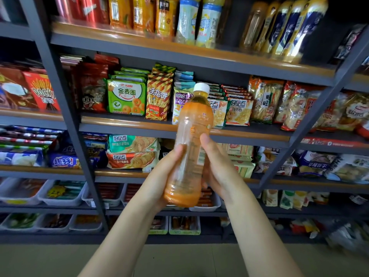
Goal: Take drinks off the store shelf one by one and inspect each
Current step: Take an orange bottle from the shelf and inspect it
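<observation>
Both grips are on one drink: the left hand [167, 172] cups the lower body of the orange bottle [189, 148] from the nine o'clock side, fingers curled behind it and thumb forward, while the right hand [216, 168] wraps it from three o'clock, thumb lying up the front beside the barcode label [201, 155]. Neither hand holds anything else.

Behind them the store shelf [179, 127] fills the view; its top tier carries the other drinks [199, 21], at twelve o'clock from the bottle, and the tiers below carry snack packets [127, 96].

The bottle is off the shelf, held in mid-air in front of the snack tiers, near the middle of the view. Its long axis runs close to upright, base at six o'clock and white cap [201, 87] leaning slightly toward one o'clock, away from the person.

The step in hand looks like the inspection. To do it well, I would keep the lower grip firm, roll the bottle about its long axis so the label turns fully to face the eyes, and check the cap and printed date before reaching for another.
</observation>
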Demonstrator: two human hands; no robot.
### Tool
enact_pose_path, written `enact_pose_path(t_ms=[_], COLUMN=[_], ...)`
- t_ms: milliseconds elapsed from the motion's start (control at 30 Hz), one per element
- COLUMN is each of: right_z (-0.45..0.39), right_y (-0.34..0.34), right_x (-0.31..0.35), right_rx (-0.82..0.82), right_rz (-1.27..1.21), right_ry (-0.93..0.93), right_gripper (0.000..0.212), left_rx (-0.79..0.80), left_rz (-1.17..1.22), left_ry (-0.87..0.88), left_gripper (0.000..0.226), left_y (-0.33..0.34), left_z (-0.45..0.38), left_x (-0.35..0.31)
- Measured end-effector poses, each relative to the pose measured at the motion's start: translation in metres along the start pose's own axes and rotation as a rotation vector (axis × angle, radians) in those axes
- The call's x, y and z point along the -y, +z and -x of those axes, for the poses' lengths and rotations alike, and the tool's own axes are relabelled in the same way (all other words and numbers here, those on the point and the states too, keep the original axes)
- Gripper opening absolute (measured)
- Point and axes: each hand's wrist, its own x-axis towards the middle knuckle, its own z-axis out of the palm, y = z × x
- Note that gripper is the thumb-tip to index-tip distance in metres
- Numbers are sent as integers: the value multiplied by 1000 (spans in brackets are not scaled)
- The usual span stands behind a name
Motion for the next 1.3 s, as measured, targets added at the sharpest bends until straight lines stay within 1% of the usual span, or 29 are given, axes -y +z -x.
enact_pose_path(t_ms=[33,67,133,167,300,367,433,567,600,700,733,767,833,933,967,1000,1067,1133,1200,1267,1300], right_z=[0,0,2,3,4,3,3,0,-2,-4,-5,-6,-6,-5,-4,-4,-4,-5,-5,-4,-5], right_y=[1,1,2,3,6,6,5,-3,-5,-10,-11,-11,-12,-13,-12,-11,-12,-15,-18,-15,-14], right_x=[0,1,4,6,5,4,5,8,8,4,3,2,6,13,15,17,16,13,8,6,5], right_rx=[9,-6,-60,-80,-145,-181,-207,-218,-207,-107,-89,-100,-155,-192,-197,-206,-221,-212,-125,-28,-23], right_rz=[10,28,89,112,115,88,71,125,123,58,26,6,12,46,63,81,114,127,78,-2,-34], right_ry=[-4,-19,-49,-59,-42,-27,-36,-59,-57,-40,-37,-41,-50,-82,-92,-93,-108,-115,-83,-21,3], right_gripper=[66,57,33,24,14,12,17,54,58,67,67,63,47,22,19,22,38,48,50,55,56], left_rx=[-14,-45,-105,-120,-186,-174,-172,-185,-174,-111,-84,-70,-71,-101,-112,-127,-142,-101,-24,37,51], left_rz=[-7,-19,-73,-112,-208,-199,-188,-142,-126,-106,-107,-112,-124,-201,-215,-209,-139,-23,57,65,51], left_ry=[-7,-13,-25,-27,17,0,4,50,50,19,9,-4,-16,11,28,42,40,31,15,-9,-29], left_gripper=[48,48,52,55,56,56,46,30,28,26,28,31,33,64,64,58,49,55,62,64,62], left_y=[1,1,2,2,3,2,3,-1,-2,-6,-6,-5,-2,3,4,4,2,0,-4,-6,-6], left_z=[0,-1,-4,-5,-6,-7,-7,-7,-7,-9,-10,-11,-13,-16,-17,-17,-17,-16,-15,-14,-14], left_x=[-1,-3,-9,-10,-3,2,2,1,1,0,0,0,0,5,7,9,11,9,6,3,1])
